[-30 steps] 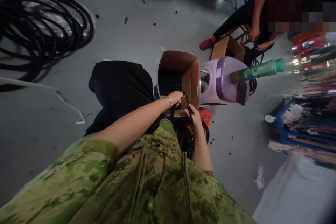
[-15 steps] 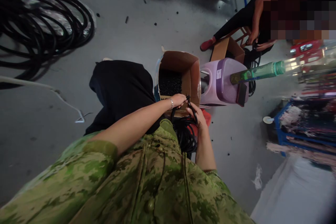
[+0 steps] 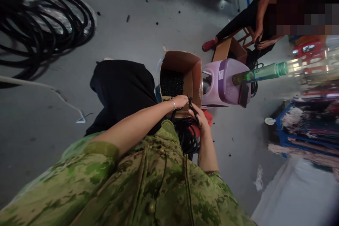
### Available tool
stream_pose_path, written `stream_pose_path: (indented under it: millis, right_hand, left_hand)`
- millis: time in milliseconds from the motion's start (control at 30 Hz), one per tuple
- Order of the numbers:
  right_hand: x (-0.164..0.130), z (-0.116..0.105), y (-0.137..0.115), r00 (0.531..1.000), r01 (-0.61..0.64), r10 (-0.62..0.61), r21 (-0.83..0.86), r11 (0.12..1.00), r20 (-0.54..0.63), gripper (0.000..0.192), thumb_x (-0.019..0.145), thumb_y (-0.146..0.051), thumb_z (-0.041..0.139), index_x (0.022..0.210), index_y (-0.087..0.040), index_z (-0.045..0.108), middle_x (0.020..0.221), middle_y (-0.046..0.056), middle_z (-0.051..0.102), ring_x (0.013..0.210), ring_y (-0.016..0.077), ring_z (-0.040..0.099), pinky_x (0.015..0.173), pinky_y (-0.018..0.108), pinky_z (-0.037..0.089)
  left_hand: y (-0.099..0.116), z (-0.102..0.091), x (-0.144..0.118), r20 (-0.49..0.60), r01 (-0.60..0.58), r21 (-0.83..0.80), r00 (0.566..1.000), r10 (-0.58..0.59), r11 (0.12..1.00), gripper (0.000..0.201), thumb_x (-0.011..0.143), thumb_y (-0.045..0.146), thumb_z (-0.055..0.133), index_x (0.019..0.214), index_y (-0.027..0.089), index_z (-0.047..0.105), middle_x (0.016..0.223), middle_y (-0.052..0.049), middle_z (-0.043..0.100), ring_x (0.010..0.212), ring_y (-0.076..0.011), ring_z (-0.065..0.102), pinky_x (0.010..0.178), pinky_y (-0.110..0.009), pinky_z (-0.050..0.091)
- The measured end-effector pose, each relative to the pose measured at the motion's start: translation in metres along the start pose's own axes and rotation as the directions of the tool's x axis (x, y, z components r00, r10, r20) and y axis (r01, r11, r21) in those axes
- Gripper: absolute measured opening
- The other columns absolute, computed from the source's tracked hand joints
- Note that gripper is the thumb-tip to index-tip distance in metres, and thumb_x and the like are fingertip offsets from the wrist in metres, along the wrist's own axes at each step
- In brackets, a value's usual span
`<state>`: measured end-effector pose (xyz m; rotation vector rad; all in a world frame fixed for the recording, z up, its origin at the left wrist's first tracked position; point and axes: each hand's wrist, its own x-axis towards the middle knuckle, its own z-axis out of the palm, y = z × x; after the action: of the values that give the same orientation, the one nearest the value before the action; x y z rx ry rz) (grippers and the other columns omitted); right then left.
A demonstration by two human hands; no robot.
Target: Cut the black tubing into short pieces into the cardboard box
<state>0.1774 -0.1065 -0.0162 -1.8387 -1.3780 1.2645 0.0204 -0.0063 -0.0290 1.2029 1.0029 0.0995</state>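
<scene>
My left hand (image 3: 180,101), with a thin bracelet at the wrist, and my right hand (image 3: 199,117) meet just in front of my lap. Both pinch the end of a black hose (image 3: 194,110) that loops down into a black coil (image 3: 186,135) between my knees. Right beyond my hands stands an open cardboard box (image 3: 192,74) holding several small black pieces (image 3: 171,82). My fingers hide the hose's tip.
A purple plastic stool (image 3: 225,82) with a green bottle (image 3: 258,72) stands right of the box. Another person sits beyond it, hands (image 3: 258,41) over a second cardboard box (image 3: 227,47). A big black hose coil (image 3: 39,24) lies far left. Blue racks stand at right.
My right hand has slid up the hose and closed in on my left hand; the two now grip the hose end together. The view shifted slightly.
</scene>
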Motion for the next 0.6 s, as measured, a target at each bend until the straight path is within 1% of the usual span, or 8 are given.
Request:
stream_pose_path:
  millis: [100, 200, 300, 467, 600]
  right_hand:
    - [-0.003, 0.000, 0.000, 0.999, 0.031, -0.031, -0.005, 1.000, 0.034, 0.058, 0.078, -0.056, 0.070, 0.124, -0.020, 0.070, 0.125, 0.008, 0.069, 0.120, 0.0267, 0.059, 0.109, 0.041, 0.042]
    - [-0.006, 0.001, 0.003, 0.998, 0.059, -0.058, -0.018, 0.998, 0.026, 0.056, 0.081, -0.054, 0.068, 0.124, -0.019, 0.070, 0.124, 0.008, 0.069, 0.118, 0.0267, 0.060, 0.108, 0.041, 0.043]
    - [-0.007, 0.005, 0.007, 0.998, 0.060, -0.060, -0.049, 0.997, 0.003, 0.054, 0.082, -0.052, 0.066, 0.124, -0.017, 0.069, 0.117, 0.008, 0.071, 0.112, 0.0272, 0.063, 0.104, 0.041, 0.046]
    - [-0.012, 0.009, 0.015, 0.995, 0.059, -0.071, -0.168, 0.984, -0.066, 0.048, 0.081, -0.049, 0.066, 0.115, -0.016, 0.073, 0.098, 0.006, 0.073, 0.094, 0.0255, 0.066, 0.092, 0.039, 0.052]
    - [-0.018, 0.012, 0.017, 0.993, 0.030, -0.056, -0.223, 0.974, -0.107, 0.043, 0.080, -0.047, 0.065, 0.108, -0.016, 0.075, 0.082, 0.004, 0.072, 0.076, 0.0222, 0.065, 0.081, 0.036, 0.054]
  left_hand:
    - [0.002, 0.000, -0.002, 0.015, 0.021, 0.003, 1.000, -0.021, 1.000, 0.022, 0.087, 0.015, 0.045, 0.079, 0.016, 0.066, 0.047, 0.004, 0.039, 0.039, -0.0108, 0.039, 0.044, -0.022, 0.031]
    - [0.001, -0.001, -0.002, 0.024, 0.035, -0.013, 0.999, -0.035, 0.999, 0.022, 0.087, 0.015, 0.046, 0.079, 0.015, 0.067, 0.046, 0.004, 0.039, 0.039, -0.0109, 0.039, 0.045, -0.022, 0.031]
    - [-0.002, -0.002, 0.001, 0.031, 0.050, -0.049, 0.998, -0.048, 0.998, 0.022, 0.086, 0.017, 0.048, 0.076, 0.015, 0.067, 0.046, 0.004, 0.040, 0.040, -0.0108, 0.039, 0.046, -0.023, 0.031]
    - [-0.014, -0.003, 0.012, 0.019, 0.064, -0.112, 0.998, -0.062, 0.992, 0.019, 0.088, 0.017, 0.049, 0.075, 0.017, 0.063, 0.047, 0.004, 0.042, 0.039, -0.0094, 0.038, 0.045, -0.023, 0.030]
    - [-0.017, -0.002, 0.016, 0.016, 0.078, -0.125, 0.997, -0.076, 0.989, 0.016, 0.086, 0.016, 0.051, 0.075, 0.017, 0.062, 0.046, 0.004, 0.042, 0.039, -0.0095, 0.038, 0.044, -0.023, 0.028]
